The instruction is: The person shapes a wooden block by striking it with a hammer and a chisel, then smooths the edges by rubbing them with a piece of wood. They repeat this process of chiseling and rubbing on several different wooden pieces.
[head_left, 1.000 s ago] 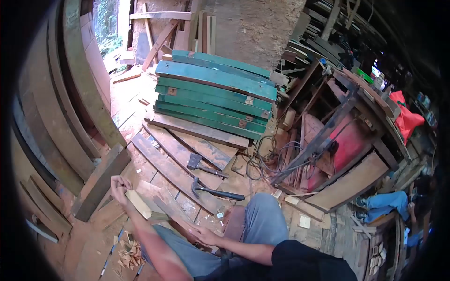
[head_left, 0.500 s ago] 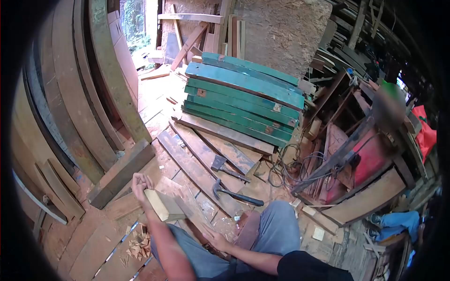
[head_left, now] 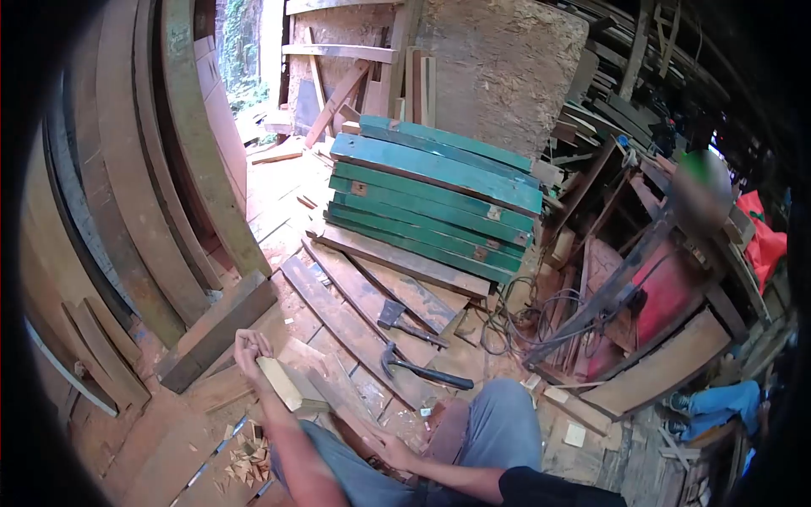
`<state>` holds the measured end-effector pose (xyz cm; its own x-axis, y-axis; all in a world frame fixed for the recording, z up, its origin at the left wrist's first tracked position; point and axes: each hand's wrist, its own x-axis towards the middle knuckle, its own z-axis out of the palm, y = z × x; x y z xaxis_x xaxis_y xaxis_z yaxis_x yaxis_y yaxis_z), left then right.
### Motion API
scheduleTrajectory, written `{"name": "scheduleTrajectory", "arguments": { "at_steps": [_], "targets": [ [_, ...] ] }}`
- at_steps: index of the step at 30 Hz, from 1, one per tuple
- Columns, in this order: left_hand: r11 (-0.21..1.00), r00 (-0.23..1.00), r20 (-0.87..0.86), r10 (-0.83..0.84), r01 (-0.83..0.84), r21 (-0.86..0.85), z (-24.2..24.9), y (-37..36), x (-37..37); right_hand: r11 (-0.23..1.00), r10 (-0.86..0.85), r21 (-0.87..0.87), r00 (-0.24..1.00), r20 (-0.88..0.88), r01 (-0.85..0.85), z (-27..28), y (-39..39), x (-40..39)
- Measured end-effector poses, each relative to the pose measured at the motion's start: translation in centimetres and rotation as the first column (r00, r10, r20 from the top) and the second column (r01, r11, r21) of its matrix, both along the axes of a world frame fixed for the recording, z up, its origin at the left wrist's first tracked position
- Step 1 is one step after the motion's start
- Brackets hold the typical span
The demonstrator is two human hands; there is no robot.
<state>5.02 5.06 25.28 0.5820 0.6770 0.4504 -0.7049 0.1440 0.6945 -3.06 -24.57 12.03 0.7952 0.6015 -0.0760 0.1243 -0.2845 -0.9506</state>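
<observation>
Doorway glare — dim right side, edges curved.

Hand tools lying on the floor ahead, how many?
2. A dark metal-headed hatchet lies nearer the stack of green-painted wooden beams; a black-handled claw hammer lies beside it, nearer the bent grey-trousered knee. Others may be hidden among the boards.
</observation>
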Motion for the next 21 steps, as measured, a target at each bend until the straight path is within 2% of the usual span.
{"name": "scheduleTrajectory", "arguments": {
  "at_steps": [1,3,6,7,10,12,16,17,21],
  "targets": [
    [0.999,1.000,0.011,-0.024,0.025,-0.023,1.2,-0.9,-0.2,0.999,0.025,0.042,0.998,-0.055,-0.023,3.7,0.3,-0.1],
    [0.999,0.999,0.028,-0.017,0.018,-0.039,0.7,-1.0,-0.2,0.993,-0.022,0.119,0.997,0.070,0.014,3.2,-0.1,-0.5],
    [0.999,0.997,0.071,-0.023,0.027,-0.046,0.2,-0.3,0.6,0.981,-0.074,-0.182,0.997,-0.028,0.068,-5.5,-0.9,-0.5],
    [0.999,0.998,0.067,-0.012,0.015,-0.044,0.0,-0.4,0.7,0.937,0.001,-0.347,0.998,-0.059,-0.022,-7.7,-1.7,0.1],
    [1.000,0.999,0.043,-0.018,0.018,-0.016,0.1,0.0,1.2,0.989,-0.035,-0.140,0.993,0.117,0.052,-2.8,-0.9,-0.3],
    [0.999,1.000,0.021,0.009,-0.008,-0.045,-0.3,0.0,0.9,0.998,-0.020,-0.054,1.000,0.023,0.022,-0.8,-1.0,-0.4],
    [0.997,0.994,0.110,-0.003,0.011,-0.080,-1.3,1.5,0.5,0.976,-0.084,-0.202,0.996,-0.014,0.079,-7.1,-1.4,1.0],
    [0.996,0.996,0.093,0.009,-0.002,-0.085,-0.9,1.2,0.4,0.973,-0.083,-0.218,0.996,-0.013,0.078,-6.8,-1.5,1.3],
    [0.997,0.997,0.076,0.000,0.006,-0.075,-0.4,0.6,0.8,0.996,-0.011,-0.083,0.999,0.041,0.014,-4.8,-0.7,0.3]
  ]
}}
